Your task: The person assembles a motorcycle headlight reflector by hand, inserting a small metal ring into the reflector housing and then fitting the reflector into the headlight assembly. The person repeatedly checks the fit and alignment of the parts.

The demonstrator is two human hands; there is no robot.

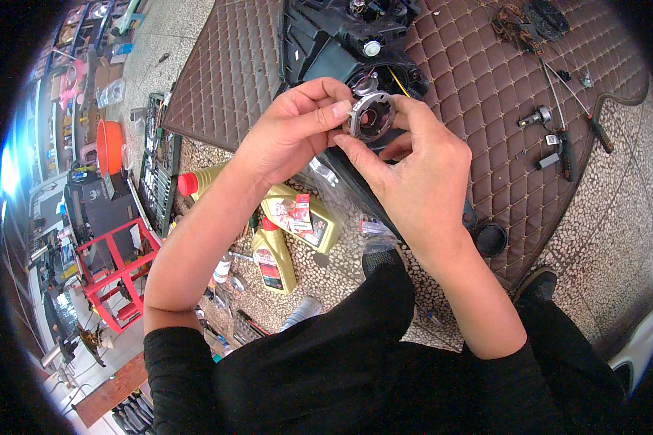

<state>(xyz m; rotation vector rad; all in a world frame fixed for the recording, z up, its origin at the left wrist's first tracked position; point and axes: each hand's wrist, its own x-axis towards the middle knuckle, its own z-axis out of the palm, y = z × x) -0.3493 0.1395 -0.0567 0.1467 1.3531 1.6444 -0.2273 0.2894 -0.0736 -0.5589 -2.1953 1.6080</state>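
Silvery metal, ring-shaped, sits pinched between both hands — a small round collar (370, 116) with a dark hollow middle, held right at the rear opening of a black headlight housing (334, 43). The left hand (294, 130) closes on the collar from the left, thumb laid across its rim and fingers curled behind it. The right hand (413, 174) closes on it from the right and below, forefinger tip touching the lower edge and another finger hooked over the top. The housing lies on a brown quilted mat (486, 109) spread over a pebbled floor (617, 239).

On the mat, well to the right of the hands, lie two screwdrivers (577, 109) and a small bulb (535, 116). A black round cap (491, 239) rests near the mat's lower edge. Below the left forearm stand yellow oil bottles (272, 257) with red caps — on the floor, beside a dark tray of sockets (156, 163).
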